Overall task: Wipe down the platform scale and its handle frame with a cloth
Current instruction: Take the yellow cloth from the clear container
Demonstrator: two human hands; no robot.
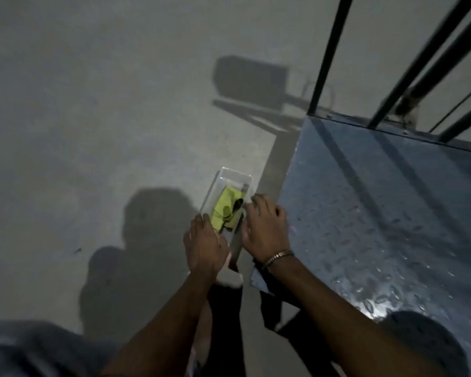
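Dim and grainy overall, with soft focus and slight motion blur on the hands [234, 235]. Hard light from behind the camera casts dark shadows forward across the floor [79, 118] and leaves a bright glare patch on the scale platform [378, 306]; straight bars bow near the edges

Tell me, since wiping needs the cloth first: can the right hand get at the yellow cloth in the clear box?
Probably yes. The right hand rests at the clear box rim, the yellow cloth lies just beside its fingertips, and no lid seems to cover it, though that is hard to tell.
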